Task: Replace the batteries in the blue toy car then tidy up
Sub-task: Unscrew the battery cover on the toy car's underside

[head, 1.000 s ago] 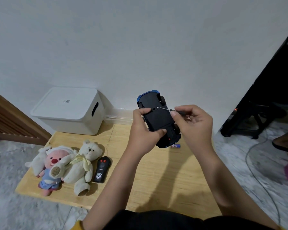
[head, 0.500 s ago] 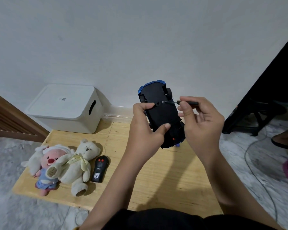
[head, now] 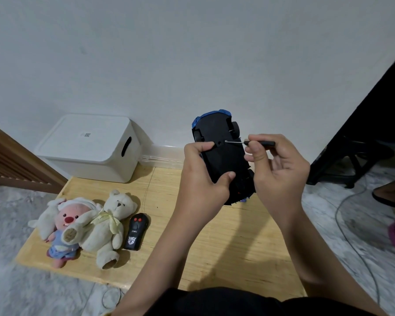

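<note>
The blue toy car (head: 221, 156) is held in the air above the wooden board (head: 214, 236), turned over so that its black underside faces the person. The left hand (head: 203, 179) is closed around the car, with the thumb pressed on the underside and the fingers curled over the left edge. The right hand (head: 276, 169) pinches a small screwdriver (head: 249, 142) between thumb and forefinger, while its other fingers are loosely open. The thin metal tip sits on a screw near the front wheels, so I judge that the battery cover is not opened yet.

Several things could go wrong here. The tip is very thin and enters from the side, so with too little pressure it may slip out of the screw head and scratch the plastic, or damage the head. Because the car has no support under it, a strong push could turn it in the left hand. When the screw comes free, it is small and could fall onto the board or roll to the grey floor beside it, where it would be hard to find. The remote control (head: 136, 233) and the two soft toys (head: 84, 226) lie well apart on the left, and the white box (head: 89, 147) stands behind them, so they are not in danger
</note>
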Demonstrator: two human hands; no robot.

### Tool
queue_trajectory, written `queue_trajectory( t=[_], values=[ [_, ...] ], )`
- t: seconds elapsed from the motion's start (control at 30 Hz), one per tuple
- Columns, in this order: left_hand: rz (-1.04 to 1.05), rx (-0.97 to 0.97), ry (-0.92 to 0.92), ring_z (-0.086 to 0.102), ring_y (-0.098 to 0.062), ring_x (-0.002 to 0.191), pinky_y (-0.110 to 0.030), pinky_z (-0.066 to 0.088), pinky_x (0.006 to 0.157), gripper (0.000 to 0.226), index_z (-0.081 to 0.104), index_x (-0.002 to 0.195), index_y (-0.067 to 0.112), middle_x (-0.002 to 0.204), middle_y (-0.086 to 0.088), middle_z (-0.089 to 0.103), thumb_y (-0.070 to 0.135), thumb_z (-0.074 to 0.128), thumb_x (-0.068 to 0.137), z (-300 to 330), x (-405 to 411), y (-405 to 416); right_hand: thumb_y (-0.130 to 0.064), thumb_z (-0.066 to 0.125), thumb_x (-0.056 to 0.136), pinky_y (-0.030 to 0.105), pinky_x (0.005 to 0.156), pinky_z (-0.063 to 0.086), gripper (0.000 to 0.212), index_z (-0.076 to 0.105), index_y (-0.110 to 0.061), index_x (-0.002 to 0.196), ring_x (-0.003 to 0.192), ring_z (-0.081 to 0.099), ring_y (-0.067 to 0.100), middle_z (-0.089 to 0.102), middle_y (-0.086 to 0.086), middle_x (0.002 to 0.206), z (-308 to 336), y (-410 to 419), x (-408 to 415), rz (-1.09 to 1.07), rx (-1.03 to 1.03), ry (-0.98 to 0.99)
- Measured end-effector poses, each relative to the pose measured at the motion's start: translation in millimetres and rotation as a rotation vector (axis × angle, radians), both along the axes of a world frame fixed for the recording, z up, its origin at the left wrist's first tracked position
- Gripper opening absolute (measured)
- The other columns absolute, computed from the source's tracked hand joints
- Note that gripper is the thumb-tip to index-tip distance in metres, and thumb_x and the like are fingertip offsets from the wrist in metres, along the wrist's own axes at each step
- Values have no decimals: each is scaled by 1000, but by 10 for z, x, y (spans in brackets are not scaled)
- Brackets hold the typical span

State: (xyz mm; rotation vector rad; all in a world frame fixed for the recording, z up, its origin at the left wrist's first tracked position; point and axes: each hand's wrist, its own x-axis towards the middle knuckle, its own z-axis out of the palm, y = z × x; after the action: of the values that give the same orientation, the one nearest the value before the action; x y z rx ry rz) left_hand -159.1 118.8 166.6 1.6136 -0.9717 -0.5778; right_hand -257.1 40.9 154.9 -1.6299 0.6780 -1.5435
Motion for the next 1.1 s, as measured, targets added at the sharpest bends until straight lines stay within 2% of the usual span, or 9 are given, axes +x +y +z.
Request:
queue_trajectory(
  t=[0.1,0.27,0.37,0.5,0.63,0.7,0.8,1.0,1.1],
  values=[
    [7,1,-3,58,-12,98,-26,55,75,57,33,113,30,103,23,42,7,73,79,-4,3,4,-9,59,91,34,65,57,15,64,-23,93,75,65,21,65,9,88,8,3,4,0,4,-11],
    [5,-6,-13,58,-18,103,-38,57,79,57,34,110,34,110,17,45,7,74,78,-35,21,8,-8,60,90,37,63,58,9,66,-14,93,77,64,19,63,3,87,11,2,3,-13,-45,30],
    [13,-3,-38,58,-19,103,-42,56,80,57,35,106,40,111,13,47,9,74,77,-61,32,15,-3,60,89,27,62,57,8,68,-6,91,82,60,6,59,-6,85,45,2,-4,-63,-164,169],
    [27,7,-67,58,-20,101,-43,54,81,59,34,99,47,109,14,47,9,74,76,-87,56,16,0,61,87,15,62,52,9,68,-3,91,80,57,5,58,0,87,98,-11,21,-67,-266,323],
    [11,29,-43,58,-22,99,-43,56,77,55,37,105,40,109,12,47,9,74,77,-98,65,33,-2,61,87,23,61,54,12,67,-6,97,79,56,1,58,-1,88,140,-55,39,-20,-227,349],
    [5,34,-22,59,-23,97,-45,56,73,57,36,101,44,109,13,47,9,73,78,-95,67,50,-4,64,86,23,65,56,22,61,-17,104,78,59,2,61,0,83,186,-70,29,-6,-143,305],
    [-4,27,-9,60,-23,97,-47,57,72,57,36,99,48,108,17,47,9,73,78,-85,57,66,-7,70,82,22,69,56,41,49,-37,97,75,63,6,62,-6,76,234,-78,25,-18,-32,178],
    [-10,37,36,59,-19,97,-45,57,74,57,36,98,48,109,13,47,9,73,79,-55,30,59,-14,78,76,26,66,56,22,63,-22,89,74,66,15,61,-6,83,218,-39,46,-108,-149,35],
    [-14,28,53,59,-19,96,-45,57,74,57,36,99,46,108,14,46,8,73,79,-34,33,64,-9,77,77,28,64,57,17,63,-15,85,73,64,12,59,-5,84,215,-33,55,-158,-157,-9]
  ],
)
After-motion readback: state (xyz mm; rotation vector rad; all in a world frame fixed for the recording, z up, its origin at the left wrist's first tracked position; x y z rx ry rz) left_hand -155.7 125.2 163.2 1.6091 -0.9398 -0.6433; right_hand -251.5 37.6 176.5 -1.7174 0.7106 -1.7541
